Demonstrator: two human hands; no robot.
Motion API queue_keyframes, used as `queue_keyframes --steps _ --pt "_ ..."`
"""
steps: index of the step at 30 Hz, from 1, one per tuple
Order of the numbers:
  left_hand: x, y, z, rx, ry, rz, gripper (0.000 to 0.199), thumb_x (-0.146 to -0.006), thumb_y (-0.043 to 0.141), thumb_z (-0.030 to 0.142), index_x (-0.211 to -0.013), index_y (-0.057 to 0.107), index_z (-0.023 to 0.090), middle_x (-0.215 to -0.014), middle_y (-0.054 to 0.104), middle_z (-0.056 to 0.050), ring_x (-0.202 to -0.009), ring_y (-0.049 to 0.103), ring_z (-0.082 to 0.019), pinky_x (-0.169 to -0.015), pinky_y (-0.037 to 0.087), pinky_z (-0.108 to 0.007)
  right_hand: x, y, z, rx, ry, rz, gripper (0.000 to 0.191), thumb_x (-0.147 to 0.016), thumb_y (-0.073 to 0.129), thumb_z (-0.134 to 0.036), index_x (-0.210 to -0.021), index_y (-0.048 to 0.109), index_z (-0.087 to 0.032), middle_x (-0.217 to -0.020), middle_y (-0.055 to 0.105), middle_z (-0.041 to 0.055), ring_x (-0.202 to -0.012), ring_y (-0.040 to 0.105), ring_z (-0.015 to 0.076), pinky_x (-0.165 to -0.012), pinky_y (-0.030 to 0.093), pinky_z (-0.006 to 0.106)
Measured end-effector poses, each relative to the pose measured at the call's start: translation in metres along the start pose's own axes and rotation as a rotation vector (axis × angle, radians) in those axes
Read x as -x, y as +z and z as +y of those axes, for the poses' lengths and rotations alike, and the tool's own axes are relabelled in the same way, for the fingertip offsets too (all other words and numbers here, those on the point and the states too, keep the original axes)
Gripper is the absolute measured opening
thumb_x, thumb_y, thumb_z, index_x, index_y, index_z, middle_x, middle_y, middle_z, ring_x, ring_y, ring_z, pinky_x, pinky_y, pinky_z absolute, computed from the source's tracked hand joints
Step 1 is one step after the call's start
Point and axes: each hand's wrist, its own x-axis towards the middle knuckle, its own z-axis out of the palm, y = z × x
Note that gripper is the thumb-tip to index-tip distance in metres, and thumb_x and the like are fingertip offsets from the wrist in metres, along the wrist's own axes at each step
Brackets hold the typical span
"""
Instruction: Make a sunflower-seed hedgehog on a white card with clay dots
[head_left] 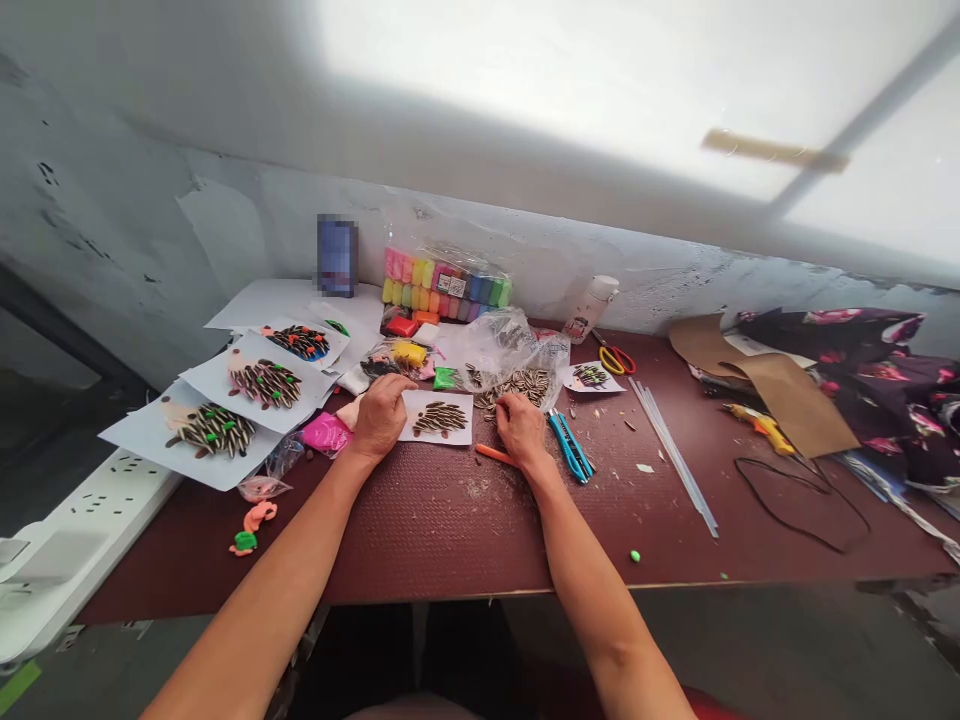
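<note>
A small white card (466, 420) lies on the table, with striped sunflower seeds (441, 418) set on it in an oval cluster. At the card's left edge is my left hand (380, 415), its fingers curled in; its fingertips are too small to show what they hold, if anything. My right hand (520, 428) reaches the near edge of a heap of loose sunflower seeds (529, 383), fingers bent together and their tips mostly hidden. Beside that wrist lie an orange stick-like tool (495, 455) and a blue utility knife (570, 448).
Seed-covered picture cards (202, 467) overlap at left, near a white power strip (112, 520). Behind stand coloured clay packs (450, 285) and a white bottle (591, 308). To the right lie scissors (616, 360), clear glue sticks (675, 460) and a yellow glue gun (766, 428) with its cord.
</note>
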Motion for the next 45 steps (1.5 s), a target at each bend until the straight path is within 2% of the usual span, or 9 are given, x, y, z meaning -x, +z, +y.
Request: queue_keyframes --steps 6,17,25,31,36,45 --pt "0.013 -0.008 0.01 -0.001 -0.031 0.037 0.034 -0.079 0.041 0.001 -0.087 0.069 0.02 -0.09 0.071 -0.007 -0.09 0.064 -0.023 -0.085 0.052 -0.038 0.0 -0.003 -0.004 -0.01 -0.007 -0.026 0.024 -0.097 0.05 -0.018 -0.105 0.074 -0.018 -0.108 0.074 0.0087 -0.098 0.066 0.0199 -0.082 0.043 0.026" --pt "0.032 -0.01 0.026 -0.041 -0.014 -0.001 0.034 -0.078 0.04 -0.001 -0.083 0.066 0.021 -0.085 0.069 -0.006 -0.088 0.065 -0.023 -0.082 0.052 -0.036 -0.001 -0.002 -0.003 -0.022 -0.013 -0.036 0.025 -0.096 0.051 -0.018 -0.105 0.074 -0.019 -0.106 0.076 0.008 -0.097 0.067 0.019 -0.08 0.042 0.025" --pt "0.032 -0.013 0.023 -0.081 0.026 -0.031 0.033 -0.078 0.041 0.0 -0.083 0.067 0.021 -0.086 0.069 -0.006 -0.088 0.064 -0.023 -0.082 0.052 -0.037 0.0 -0.003 -0.005 0.0 -0.023 -0.057 0.026 -0.097 0.05 -0.019 -0.106 0.074 -0.018 -0.107 0.076 0.0088 -0.099 0.067 0.0194 -0.08 0.042 0.025" --pt "0.031 -0.014 0.022 -0.094 0.033 -0.04 0.03 -0.078 0.043 0.002 -0.081 0.067 0.021 -0.085 0.069 -0.007 -0.086 0.064 -0.024 -0.081 0.051 -0.038 0.001 -0.005 -0.006 -0.022 -0.099 -0.031 0.02 -0.095 0.055 -0.022 -0.102 0.074 -0.02 -0.105 0.074 0.0068 -0.096 0.065 0.018 -0.079 0.042 0.025" --pt "0.029 -0.016 0.022 -0.102 0.027 -0.032 0.029 -0.078 0.044 0.004 -0.08 0.067 0.021 -0.085 0.069 -0.007 -0.085 0.063 -0.025 -0.081 0.051 -0.039 0.0 -0.004 -0.005 0.014 -0.155 -0.112 0.017 -0.094 0.059 -0.023 -0.098 0.075 -0.022 -0.104 0.073 0.0056 -0.095 0.064 0.0177 -0.077 0.042 0.025" --pt "0.028 -0.017 0.02 -0.12 0.049 -0.027 0.03 -0.079 0.043 0.003 -0.08 0.068 0.02 -0.084 0.069 -0.008 -0.084 0.064 -0.025 -0.078 0.051 -0.039 -0.001 -0.005 -0.003 0.132 0.015 -0.071 0.027 -0.1 0.048 -0.025 -0.107 0.074 -0.02 -0.111 0.072 0.011 -0.102 0.065 0.0218 -0.078 0.043 0.028"
